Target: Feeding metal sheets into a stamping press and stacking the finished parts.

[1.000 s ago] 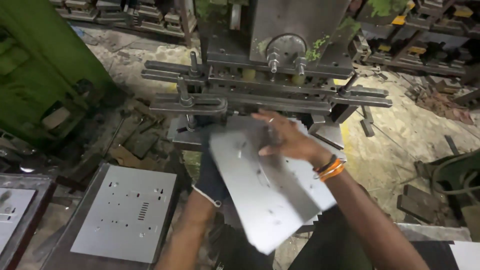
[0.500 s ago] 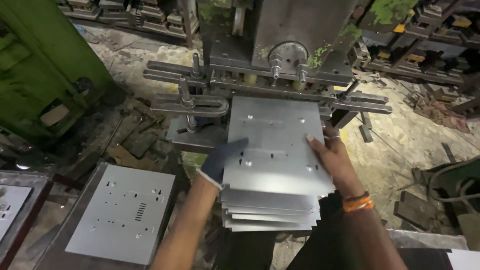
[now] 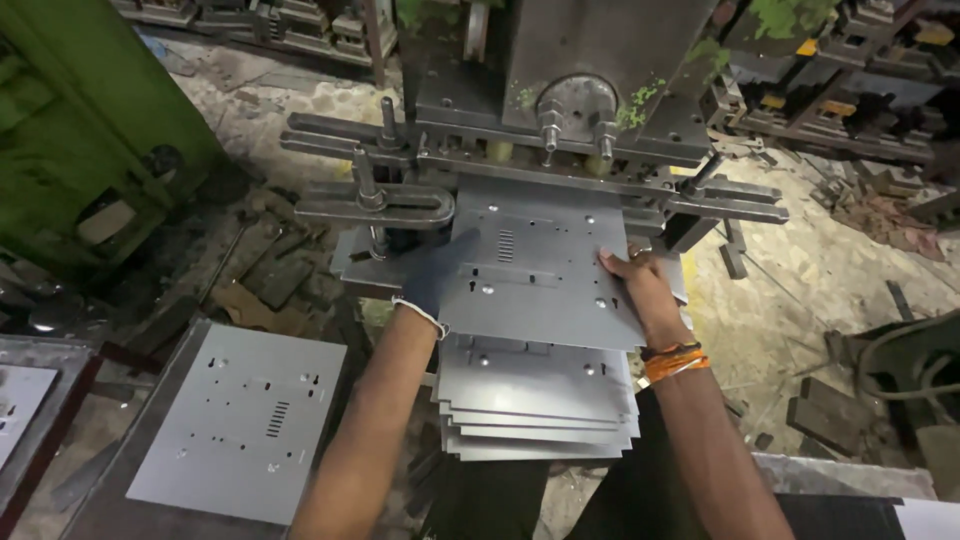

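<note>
Both hands are on the same piece here: the gloved left hand pinches the left edge of the top metal sheet, and the bare right hand is clamped on the right edge, fingers curled over the top face. That sheet is flat, grey, punched with small holes and a slotted vent, and its far end sits pushed under the head of the press, on the bed between the clamp bars.

Only the head view to go on. Right under the held sheet, closer to the person, is a stack of matching sheets, slightly fanned. Off to the left, well apart, another punched sheet lies flat on a dark tray.

Handling-wise I'd guess thin steel: stiff enough to stay flat when held by two edges, light-ish, but with sharp edges and probably a slick face. Holding opposite edges like this looks right, and the glove makes sense.

No packages, labels or signs that I can make out, just a green machine body at the left.
</note>
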